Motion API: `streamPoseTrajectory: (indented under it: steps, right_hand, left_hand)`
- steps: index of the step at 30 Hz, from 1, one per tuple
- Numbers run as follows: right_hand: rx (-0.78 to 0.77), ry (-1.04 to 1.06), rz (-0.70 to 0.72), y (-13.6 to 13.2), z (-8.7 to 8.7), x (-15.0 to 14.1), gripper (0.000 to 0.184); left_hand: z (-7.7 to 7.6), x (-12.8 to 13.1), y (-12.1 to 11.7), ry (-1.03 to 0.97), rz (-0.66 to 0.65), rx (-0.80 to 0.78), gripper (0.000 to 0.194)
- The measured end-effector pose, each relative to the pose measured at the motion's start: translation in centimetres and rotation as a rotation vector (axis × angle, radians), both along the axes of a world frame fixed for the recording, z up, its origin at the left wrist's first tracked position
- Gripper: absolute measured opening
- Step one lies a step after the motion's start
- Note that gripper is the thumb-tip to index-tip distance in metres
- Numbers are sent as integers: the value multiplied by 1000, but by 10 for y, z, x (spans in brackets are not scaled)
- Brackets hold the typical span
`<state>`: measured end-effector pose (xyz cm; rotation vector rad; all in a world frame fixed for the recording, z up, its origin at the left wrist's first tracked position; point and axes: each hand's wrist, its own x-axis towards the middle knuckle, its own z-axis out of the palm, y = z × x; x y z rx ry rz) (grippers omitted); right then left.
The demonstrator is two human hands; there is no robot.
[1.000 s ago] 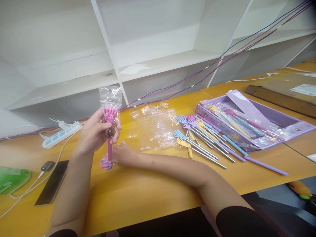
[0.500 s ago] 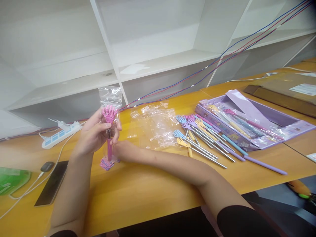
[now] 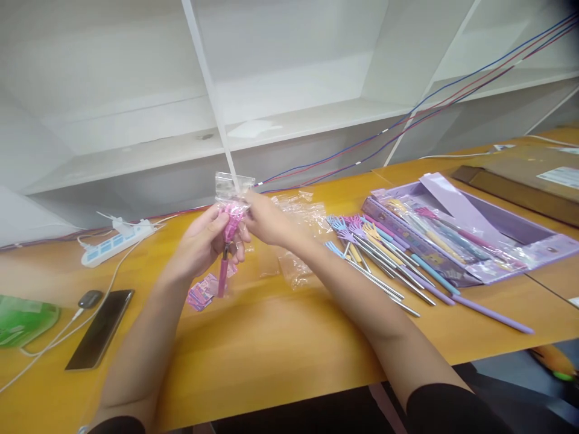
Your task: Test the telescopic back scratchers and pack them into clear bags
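A pink hand-shaped back scratcher (image 3: pixel 223 276) stands nearly upright inside a clear plastic bag (image 3: pixel 224 184). My left hand (image 3: pixel 199 241) is closed round the bagged scratcher just below its pink claw, thumb on the front. My right hand (image 3: pixel 266 220) is up at the bag's top end with its fingers bent against the plastic, the fingertips partly hidden. Below them, a small stack of pink and purple printed cards (image 3: pixel 201 293) lies on the table. Several clear bags (image 3: pixel 301 265) are spread behind and under my right forearm.
To the right lies a pile of loose telescopic back scratchers (image 3: pixel 384 256), beside a purple open box (image 3: pixel 479 205) with bagged ones on it. A cardboard box (image 3: pixel 511 178) is behind. On the left are a power strip (image 3: pixel 118 242), a phone (image 3: pixel 100 328) and a green packet (image 3: pixel 27 322).
My right hand has risen from beside the handle's lower end to the bag's top. The view has shifted, and the bagged scratcher now appears farther right, with more of the cards showing.
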<state>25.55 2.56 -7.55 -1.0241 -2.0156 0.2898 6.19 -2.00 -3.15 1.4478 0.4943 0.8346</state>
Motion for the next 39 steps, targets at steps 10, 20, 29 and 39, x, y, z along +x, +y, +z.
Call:
streamPoseTrajectory:
  steps: [10,20,29,39]
  right_hand:
    - [26,546,148,-11,28,18,21]
    - [105,580,223,-14,36,28,25]
    - [656,557,-8,-30,35,10,19]
    - [1160,114,72,-48,17,24,36]
  left_hand:
    - [-3,6,1,-45,161,-26,44]
    - [-5,9,1,-55,238,-24,50]
    - [-11,10,3,-79,224,0,52]
    - [-7,8,-6,-123,260,50,47]
